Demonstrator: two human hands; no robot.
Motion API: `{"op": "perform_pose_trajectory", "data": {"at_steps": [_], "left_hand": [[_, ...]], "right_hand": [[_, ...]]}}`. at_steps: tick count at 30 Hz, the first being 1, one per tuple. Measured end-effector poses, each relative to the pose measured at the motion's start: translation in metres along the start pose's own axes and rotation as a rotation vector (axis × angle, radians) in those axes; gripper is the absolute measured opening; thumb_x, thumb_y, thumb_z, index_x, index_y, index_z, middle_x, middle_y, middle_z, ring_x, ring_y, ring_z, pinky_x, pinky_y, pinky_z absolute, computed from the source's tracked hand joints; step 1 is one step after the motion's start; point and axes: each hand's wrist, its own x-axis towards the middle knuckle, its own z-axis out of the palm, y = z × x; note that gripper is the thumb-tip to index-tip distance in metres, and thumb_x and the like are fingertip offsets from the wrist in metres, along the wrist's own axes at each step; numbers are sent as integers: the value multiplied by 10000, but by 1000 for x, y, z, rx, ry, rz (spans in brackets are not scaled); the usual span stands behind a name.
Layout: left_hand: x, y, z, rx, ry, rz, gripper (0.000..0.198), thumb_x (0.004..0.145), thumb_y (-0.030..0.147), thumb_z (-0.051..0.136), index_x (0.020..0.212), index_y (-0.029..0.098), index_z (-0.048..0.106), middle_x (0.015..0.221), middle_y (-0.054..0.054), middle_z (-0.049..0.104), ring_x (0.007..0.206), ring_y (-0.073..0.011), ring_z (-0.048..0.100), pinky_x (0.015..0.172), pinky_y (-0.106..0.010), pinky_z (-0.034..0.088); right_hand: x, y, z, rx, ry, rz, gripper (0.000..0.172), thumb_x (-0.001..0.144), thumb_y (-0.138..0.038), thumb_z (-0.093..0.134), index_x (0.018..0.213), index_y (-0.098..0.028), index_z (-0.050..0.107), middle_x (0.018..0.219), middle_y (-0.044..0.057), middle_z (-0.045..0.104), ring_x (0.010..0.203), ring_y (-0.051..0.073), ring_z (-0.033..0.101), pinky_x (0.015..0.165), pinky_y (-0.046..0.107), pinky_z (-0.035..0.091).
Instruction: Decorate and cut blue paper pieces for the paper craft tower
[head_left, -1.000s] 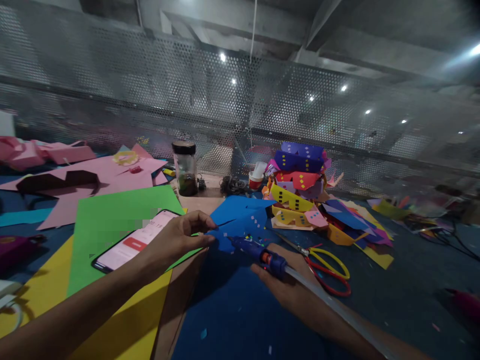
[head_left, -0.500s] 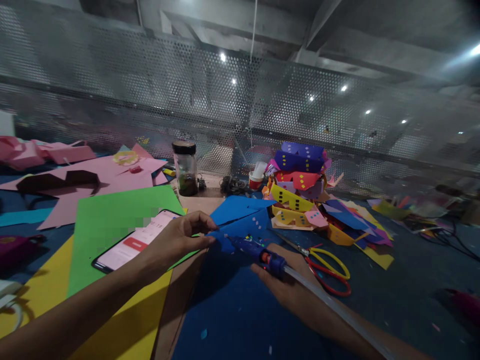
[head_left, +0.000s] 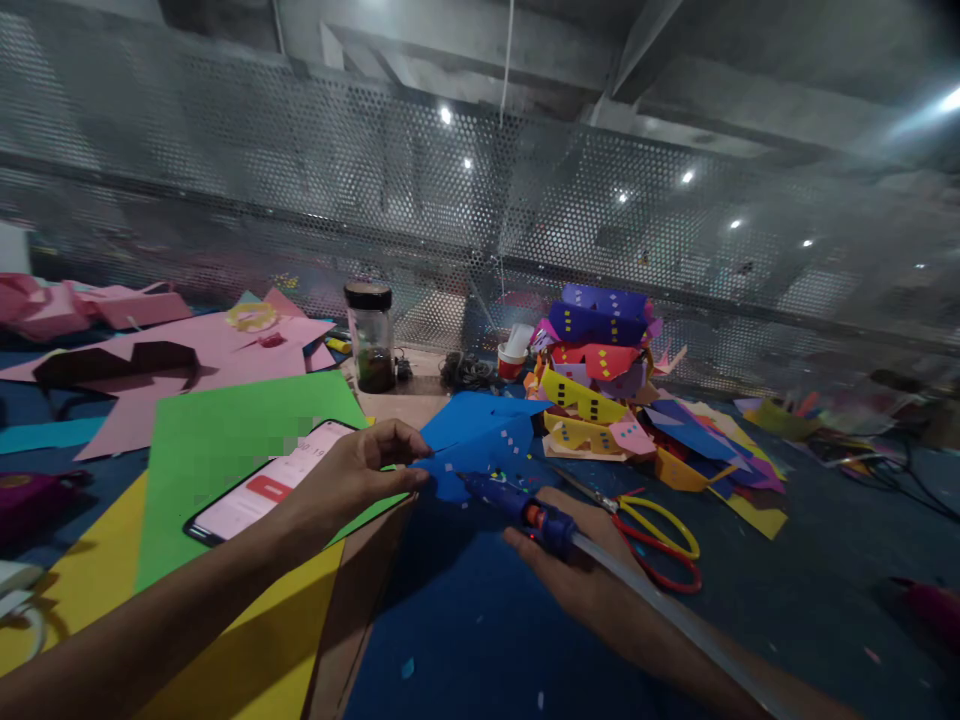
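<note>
My left hand [head_left: 358, 473] pinches the near left edge of a folded blue paper piece [head_left: 480, 432] dotted with small pale squares. My right hand [head_left: 574, 575] grips a blue glue gun [head_left: 517, 506] with an orange collar and a clear glue stick trailing back along my forearm. The gun's nozzle points left at the blue paper, just beside my left fingertips. Both hands hover over a dark blue sheet [head_left: 457, 620] on the table.
A phone [head_left: 266, 482] with a lit screen lies on green paper [head_left: 225, 430] over yellow paper. Red and yellow scissors [head_left: 652, 535] lie right of my hand. A stack of coloured paper crafts [head_left: 596, 375], a dark-lidded jar [head_left: 370, 335] and pink sheets [head_left: 217, 350] sit behind.
The blue paper's raised flap has shifted slightly. Both hands and the glue gun stay almost where they were.
</note>
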Motion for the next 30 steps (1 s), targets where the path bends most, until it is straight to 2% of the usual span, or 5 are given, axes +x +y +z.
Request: {"op": "perform_pose_trajectory", "data": {"at_steps": [7, 12, 19, 30], "left_hand": [[4, -6, -4, -44, 11, 18, 340, 674, 296, 922, 901, 192, 690, 915, -32, 709, 860, -186, 659, 761, -301, 542], [2, -5, -4, -60, -15, 7, 325, 696, 288, 921, 904, 194, 690, 906, -15, 695, 844, -159, 640, 749, -272, 519], [1, -1, -3, -39, -15, 1, 340, 694, 315, 925, 909, 189, 693, 927, -28, 692, 867, -181, 642, 758, -302, 527], [0, -1, -1, -76, -12, -15, 324, 693, 283, 925, 900, 199, 690, 908, 4, 688, 840, -145, 627, 750, -253, 505]], "right_hand": [[0, 3, 1, -6, -15, -8, 256, 949, -379, 654, 783, -225, 536, 732, -20, 597, 633, 139, 534, 543, 247, 365], [0, 2, 0, 0, -25, 1, 280, 954, -406, 658, 785, -226, 525, 723, -24, 579, 625, 137, 521, 544, 247, 364], [1, 1, 1, 1, -13, -16, 259, 954, -384, 656, 787, -226, 536, 726, -23, 566, 637, 136, 520, 552, 237, 367], [3, -3, 0, -16, -2, -21, 284, 958, -394, 633, 761, -228, 515, 690, -30, 530, 617, 137, 497, 535, 238, 350]]}}
